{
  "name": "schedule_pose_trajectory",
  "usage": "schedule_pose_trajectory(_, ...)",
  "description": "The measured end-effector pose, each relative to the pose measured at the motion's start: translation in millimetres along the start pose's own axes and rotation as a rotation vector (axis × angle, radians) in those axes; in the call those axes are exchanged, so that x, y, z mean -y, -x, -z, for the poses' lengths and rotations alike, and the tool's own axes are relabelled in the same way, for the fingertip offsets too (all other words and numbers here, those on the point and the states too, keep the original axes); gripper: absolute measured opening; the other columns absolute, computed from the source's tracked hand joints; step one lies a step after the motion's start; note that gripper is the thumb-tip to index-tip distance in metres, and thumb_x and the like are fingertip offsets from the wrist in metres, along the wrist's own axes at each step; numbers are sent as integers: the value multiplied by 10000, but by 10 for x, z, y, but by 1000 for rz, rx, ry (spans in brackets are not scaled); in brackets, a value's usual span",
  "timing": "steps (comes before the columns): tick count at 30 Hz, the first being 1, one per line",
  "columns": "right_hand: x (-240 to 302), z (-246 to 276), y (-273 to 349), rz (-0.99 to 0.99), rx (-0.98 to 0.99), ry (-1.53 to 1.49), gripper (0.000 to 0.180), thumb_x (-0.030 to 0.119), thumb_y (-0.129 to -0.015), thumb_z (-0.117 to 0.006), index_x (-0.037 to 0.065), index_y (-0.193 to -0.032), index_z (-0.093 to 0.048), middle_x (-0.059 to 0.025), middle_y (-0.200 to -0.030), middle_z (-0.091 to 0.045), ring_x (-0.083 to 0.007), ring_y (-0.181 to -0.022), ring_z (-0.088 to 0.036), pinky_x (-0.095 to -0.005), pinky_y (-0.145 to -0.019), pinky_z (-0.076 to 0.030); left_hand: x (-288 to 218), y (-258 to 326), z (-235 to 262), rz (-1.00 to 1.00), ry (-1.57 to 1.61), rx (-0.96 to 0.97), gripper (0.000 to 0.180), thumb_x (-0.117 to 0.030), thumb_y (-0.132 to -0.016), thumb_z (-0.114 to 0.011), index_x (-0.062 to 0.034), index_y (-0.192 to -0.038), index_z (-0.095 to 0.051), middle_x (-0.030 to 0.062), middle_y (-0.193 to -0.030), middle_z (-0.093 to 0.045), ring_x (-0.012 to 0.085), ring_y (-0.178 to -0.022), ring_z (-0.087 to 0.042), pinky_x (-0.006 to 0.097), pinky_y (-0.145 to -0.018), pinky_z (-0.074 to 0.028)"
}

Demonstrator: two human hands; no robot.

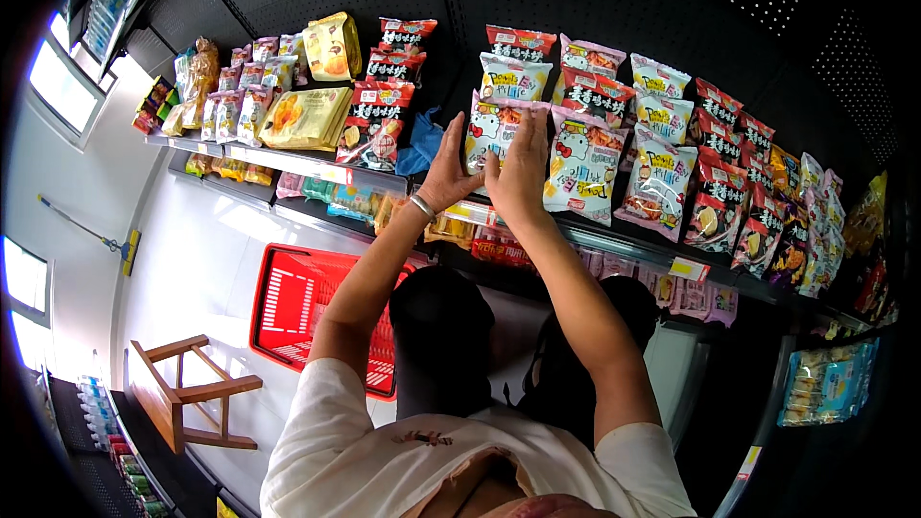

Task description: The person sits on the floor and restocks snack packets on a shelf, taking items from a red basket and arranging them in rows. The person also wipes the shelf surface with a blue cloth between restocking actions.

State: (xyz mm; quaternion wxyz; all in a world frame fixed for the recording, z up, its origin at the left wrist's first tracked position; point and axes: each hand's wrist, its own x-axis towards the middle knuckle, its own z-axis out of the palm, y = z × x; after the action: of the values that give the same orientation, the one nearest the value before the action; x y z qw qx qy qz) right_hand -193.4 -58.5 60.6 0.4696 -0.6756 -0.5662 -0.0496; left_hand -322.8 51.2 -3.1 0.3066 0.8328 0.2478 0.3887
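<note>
While left hand (pixel 447 171) and right hand (pixel 519 173) frame the pink-and-white snack bag (pixel 490 125), fingers extended, exact contact hard to confirm, light, even palm pressure should steady it uncrushed.

A: What's before you?
B: A puffed pink-and-white snack bag (pixel 492 129), upright near the front edge of the shelf (pixel 379 182); it may lean back slightly, its right side being covered.

Two hands (pixel 449 173) (pixel 518 177), one white bag (pixel 489 125) between them; one bracelet (pixel 422 206); one cloth (pixel 419 146), three red bags (pixel 374 125) left of it; one basket (pixel 331 273), one stool (pixel 158 403), one mop (pixel 129 251).
</note>
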Motion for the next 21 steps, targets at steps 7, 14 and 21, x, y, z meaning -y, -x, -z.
schedule_pose_trajectory(7, 167, 59, 146, 164, 50, -114, 732, 81, -813, -683, -60, -1426, -309, -365, -1520, -210, -512, -1417, -247, -539, -1146, -262, 35, -3, 8, -68, -38, 13, 988, -174, -767, -770, 41, -1525, -174, 280, -1523, -305, 412, -1426, -313, 415, -1171, -288)
schedule_pose_trajectory(14, 186, 250, 163, 199, 125, -150, 721, 105, -859, -683, 13, -1475, -320, -294, -1534, -277, -434, -1444, -256, -528, -1188, -211, -588, 1017, 773, 3, -129, -199, 816, -126, -831, -747, -66, -1518, -311, 149, -1522, -385, 300, -1349, -449, 425, -1079, -392)
schedule_pose_trajectory(21, 357, 382, 312, 203, 238, -133, 571, 112, -936, -611, 97, -1454, -374, -190, -1555, -296, -359, -1440, -312, -500, -1136, -366, -655, 3699, 645, 673, -436, -433, 672, -218, -830, -763, 8, -1363, -422, 218, -1292, -535, 388, -1185, -548, 439, -988, -469)
